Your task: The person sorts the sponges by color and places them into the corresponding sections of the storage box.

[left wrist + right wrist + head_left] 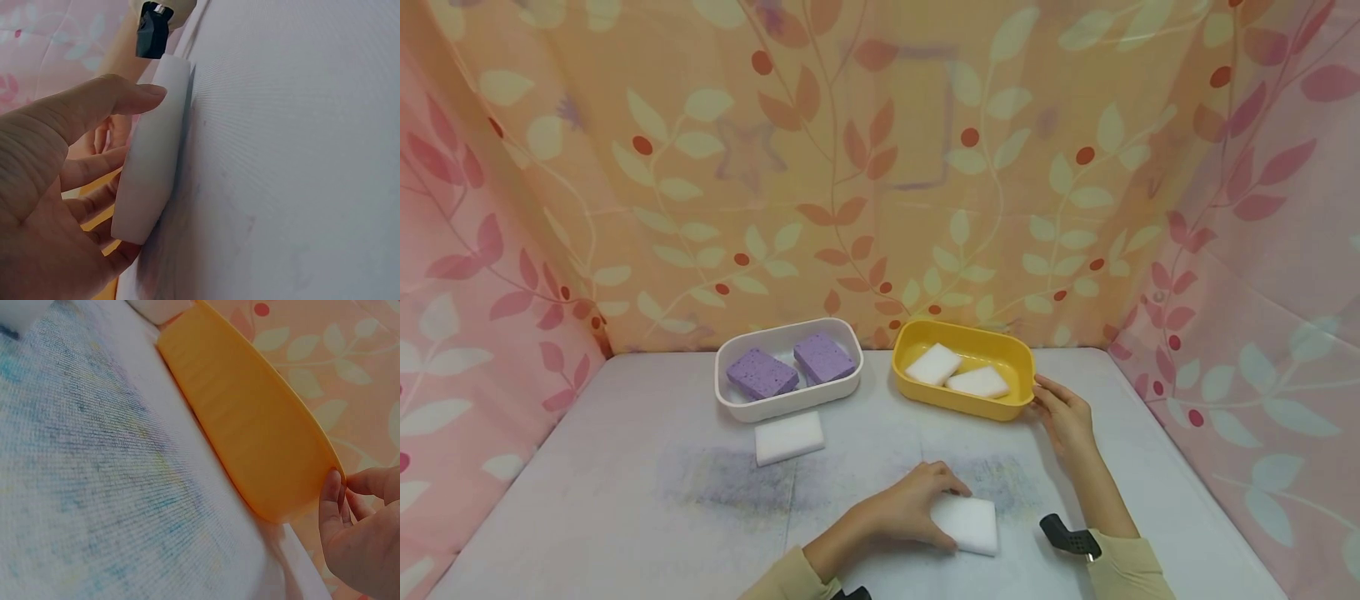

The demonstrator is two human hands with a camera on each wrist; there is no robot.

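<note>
My left hand (917, 504) grips a white sponge block (967, 525) low over the front of the table, thumb on the near edge and fingers along the far one. In the left wrist view the thumb (134, 97) lies against one long side of the sponge (153, 156). My right hand (1067, 417) pinches the right end of a yellow tray (970, 408) by its rim; the right wrist view shows thumb and fingers at that corner. Two white sponges (934, 364) lie inside the yellow tray.
Left of the yellow tray stands a white tray (790, 407) holding two purple sponges (762, 373). Another white sponge (790, 437) lies just in front of it. Dark smudges (730, 483) mark the white tabletop. Patterned curtains (850, 167) enclose the back and sides.
</note>
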